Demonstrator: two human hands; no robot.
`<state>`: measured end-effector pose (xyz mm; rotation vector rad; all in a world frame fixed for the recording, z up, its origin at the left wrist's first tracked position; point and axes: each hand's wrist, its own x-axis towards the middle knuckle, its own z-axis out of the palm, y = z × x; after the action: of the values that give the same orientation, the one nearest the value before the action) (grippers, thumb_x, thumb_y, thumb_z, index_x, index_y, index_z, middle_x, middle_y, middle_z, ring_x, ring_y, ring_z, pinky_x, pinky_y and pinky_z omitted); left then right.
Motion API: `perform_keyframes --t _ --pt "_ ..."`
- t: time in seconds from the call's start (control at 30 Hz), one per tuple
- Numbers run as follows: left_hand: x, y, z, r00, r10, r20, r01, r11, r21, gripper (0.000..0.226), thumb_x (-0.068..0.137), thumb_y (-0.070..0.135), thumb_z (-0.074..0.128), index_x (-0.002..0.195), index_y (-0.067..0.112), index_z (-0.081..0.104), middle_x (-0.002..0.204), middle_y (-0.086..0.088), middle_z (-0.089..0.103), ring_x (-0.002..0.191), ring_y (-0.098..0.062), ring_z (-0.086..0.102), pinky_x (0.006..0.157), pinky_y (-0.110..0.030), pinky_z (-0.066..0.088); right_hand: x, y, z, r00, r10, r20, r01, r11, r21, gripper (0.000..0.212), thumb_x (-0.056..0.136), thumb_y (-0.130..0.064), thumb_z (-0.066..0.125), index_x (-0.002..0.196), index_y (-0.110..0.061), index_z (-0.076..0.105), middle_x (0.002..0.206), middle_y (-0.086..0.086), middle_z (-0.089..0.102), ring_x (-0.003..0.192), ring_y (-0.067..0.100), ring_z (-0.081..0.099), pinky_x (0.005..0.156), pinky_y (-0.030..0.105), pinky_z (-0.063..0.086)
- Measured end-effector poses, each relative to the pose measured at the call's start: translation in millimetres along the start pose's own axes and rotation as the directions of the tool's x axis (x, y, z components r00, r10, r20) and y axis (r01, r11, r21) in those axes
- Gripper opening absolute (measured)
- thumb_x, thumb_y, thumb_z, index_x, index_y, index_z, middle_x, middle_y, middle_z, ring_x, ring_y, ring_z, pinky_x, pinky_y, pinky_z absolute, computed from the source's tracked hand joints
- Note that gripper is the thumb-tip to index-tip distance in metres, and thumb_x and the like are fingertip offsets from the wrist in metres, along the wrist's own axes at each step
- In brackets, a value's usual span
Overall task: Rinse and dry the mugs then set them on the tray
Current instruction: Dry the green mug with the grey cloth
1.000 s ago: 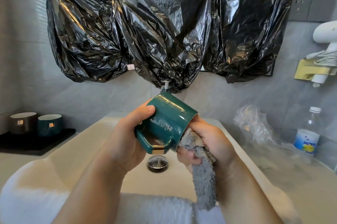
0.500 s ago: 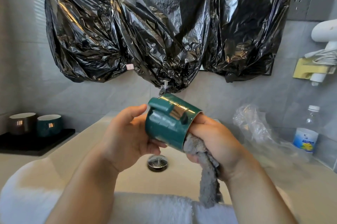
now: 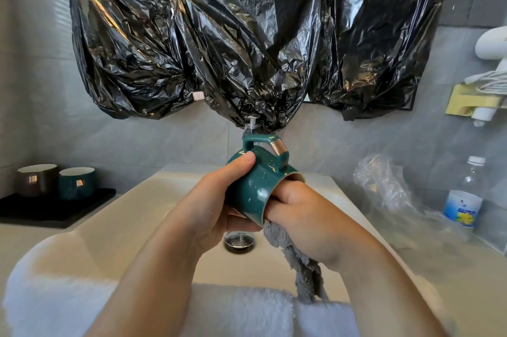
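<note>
- At 6 o'clock, nearest the camera, a white fluffy towel (image 3: 233, 312) lies along the front rim of the sink (image 3: 153, 216).
- Over the basin, the left hand (image 3: 216, 207) holds the teal mug (image 3: 255, 188) on its side. The fingers (image 3: 242, 225) are curled under the body and the thumb presses on top beside the handle. The handle points to 12 o'clock and the mouth faces about 4 o'clock.
- The right hand (image 3: 307, 216) is pushed into the mug's mouth with the grey cloth (image 3: 299, 262). Its fingers are clamped on the cloth, tips hidden inside, and the cloth's tail hangs toward 6 o'clock.
- This looks like the drying step for this mug, which is not yet on the tray.
- Slip risk: pale specks on the glaze may be water. If the outside is wet, the twisting wipe could work the mug out of the one-handed hold. It would drop onto the hard basin near the drain (image 3: 239, 242) and could chip.
- Knock risk: the handle appears just under a small tap fitting (image 3: 251, 124), though depth is unclear. Lifting the mug could strike it.
- Re-wetting risk: the dangling tail could dip into the basin and carry water back.
- At 9 o'clock, on the desk, the black tray (image 3: 55, 210) carries a dark mug (image 3: 37, 180) and a second teal mug (image 3: 76, 182), upright and side by side. A careless set-down could clip them.
- At 3 o'clock lie a clear plastic bag (image 3: 384, 185) and a water bottle (image 3: 463, 202).
- At 12 o'clock, farthest, black plastic sheeting (image 3: 219, 48) hangs on the wall.
</note>
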<state>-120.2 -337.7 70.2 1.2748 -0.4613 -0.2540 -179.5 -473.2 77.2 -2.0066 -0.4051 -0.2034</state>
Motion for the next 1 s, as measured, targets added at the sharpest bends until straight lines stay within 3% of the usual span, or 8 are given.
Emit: perform_keyframes --t 0.13,0.23,0.33,0.5,0.63,0.73,0.83,1.0 --pt "-1 2 2 1.000 0.013 0.028 -0.013 1.000 0.009 0.033 0.062 0.053 0.063 0.070 0.028 0.082 0.079 -0.003 0.076 0.069 -0.017 0.073 0.076 -0.047 0.061 -2 -9 -3 0.999 0.054 0.001 -0.046 0.831 0.554 0.028 0.098 0.000 0.049 0.094 -0.012 0.074 0.090 0.009 0.079 0.080 0.015 0.076 0.065 0.020 0.058" --pt "-3 2 3 0.999 0.024 0.025 -0.024 1.000 -0.018 0.030 0.062 0.050 0.063 0.070 0.028 0.082 0.080 -0.003 0.077 0.071 -0.018 0.073 0.078 -0.049 0.061 -2 -12 -2 0.996 0.087 -0.001 -0.065 0.748 0.661 0.027 0.099 0.002 0.045 0.092 -0.006 0.070 0.068 0.007 0.074 0.051 0.010 0.069 0.045 0.016 0.051" --pt "-3 3 -1 1.000 0.005 0.008 -0.005 1.000 -0.013 0.029 0.063 0.051 0.063 0.069 0.029 0.082 0.080 -0.002 0.077 0.070 -0.017 0.073 0.079 -0.048 0.060 3 -2 5 1.000 -0.009 -0.010 0.011 0.973 0.230 0.026 0.100 -0.008 0.052 0.110 -0.022 0.071 0.101 -0.006 0.077 0.095 0.006 0.072 0.087 0.025 0.056" --pt "-2 1 -1 0.997 -0.060 -0.053 0.062 0.998 0.027 0.044 0.056 0.053 0.067 0.084 0.021 0.078 0.081 -0.004 0.078 0.071 -0.021 0.073 0.087 -0.055 0.059 3 3 7 0.998 0.015 -0.067 -0.040 0.920 -0.389 0.027 0.100 -0.016 0.049 0.116 -0.031 0.065 0.101 -0.010 0.070 0.092 0.008 0.065 0.086 0.025 0.054" --pt "2 -1 -4 1.000 0.001 -0.003 -0.002 0.998 -0.062 0.026 0.061 0.045 0.068 0.070 0.025 0.082 0.081 -0.004 0.077 0.068 -0.017 0.073 0.071 -0.046 0.061 5 1 9 0.995 -0.002 -0.098 0.020 0.983 0.181 0.026 0.100 -0.008 0.053 0.114 -0.021 0.069 0.105 -0.005 0.076 0.099 0.009 0.072 0.090 0.027 0.057" --pt "6 -4 -12 0.990 0.100 0.099 -0.086 0.987 -0.134 0.024 0.064 0.032 0.080 0.085 0.022 0.082 0.094 -0.008 0.077 0.079 -0.020 0.074 0.062 -0.040 0.060 6 -6 4 0.989 0.140 -0.045 -0.069 0.710 0.701 0.022 0.102 -0.008 0.045 0.102 -0.003 0.066 0.074 0.006 0.073 0.056 0.010 0.069 0.047 0.016 0.052" --pt "8 -7 -19 0.977 0.145 0.153 -0.127 0.984 -0.124 0.063 0.051 0.040 0.091 0.109 0.020 0.077 0.109 -0.009 0.074 0.094 -0.022 0.072 0.072 -0.035 0.060 7 -8 2 0.982 0.191 0.001 -0.100 0.513 0.852 0.022 0.102 -0.009 0.040 0.110 -0.001 0.060 0.055 0.007 0.055 0.030 0.006 0.047 0.028 0.014 0.034" --pt "11 4 -26 0.996 0.082 -0.048 -0.091 0.961 -0.260 0.056 0.070 0.034 0.056 0.119 0.012 0.072 0.104 -0.013 0.071 0.099 -0.033 0.064 0.091 -0.055 0.055 13 5 6 0.941 0.129 -0.314 0.032 0.886 0.463 0.031 0.097 -0.006 0.051 0.091 -0.023 0.076 0.081 0.003 0.077 0.076 0.015 0.074 0.071 0.031 0.060"
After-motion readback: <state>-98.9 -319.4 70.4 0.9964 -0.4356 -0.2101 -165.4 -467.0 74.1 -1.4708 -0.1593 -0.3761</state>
